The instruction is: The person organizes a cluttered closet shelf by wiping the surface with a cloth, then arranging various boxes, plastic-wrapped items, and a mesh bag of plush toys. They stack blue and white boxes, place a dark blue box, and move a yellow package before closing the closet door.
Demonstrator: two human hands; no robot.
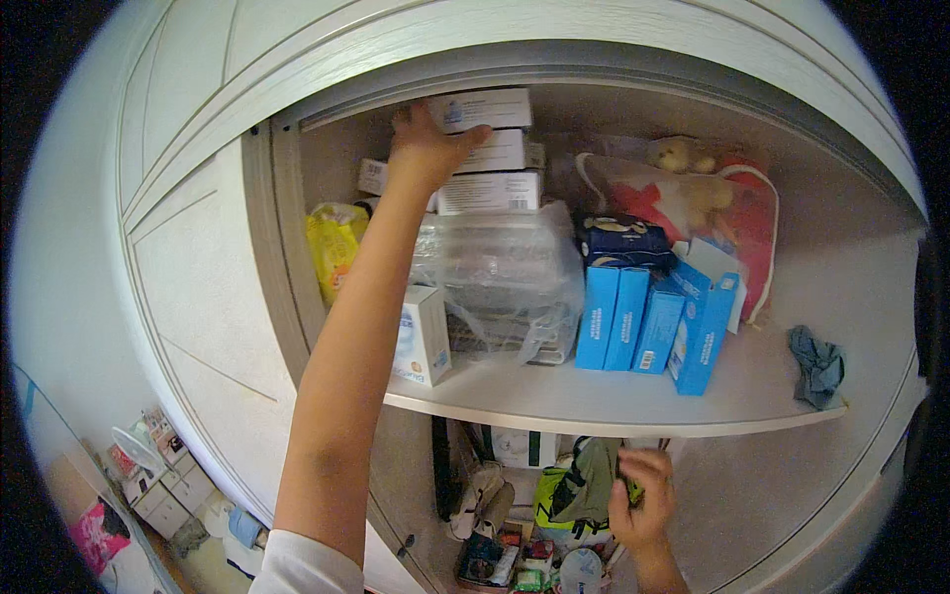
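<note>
My left hand [429, 145] reaches high into a cabinet and grips the left end of the top white carton [493, 110], its thumb along the front and its fingertips blurred. Below it come a second white carton [501, 151] and a third with printed text [490, 193]. This stack rests on a bundle wrapped in clear plastic [512, 275]. Down in front of the lower compartment, my right hand [644, 497] hangs with bent, parted fingers and nothing in it. Behind it is a grey-green cloth item [594, 475]; I see no clear contact.
On the shelf [549, 393] stand a white box [427, 338], a yellow packet [334, 241], several blue boxes [627, 319], a dark blue packet [627, 241], a bag holding a teddy bear [690, 189] and a crumpled cloth [816, 364]. A cabinet door [208, 297] flanks the left.
</note>
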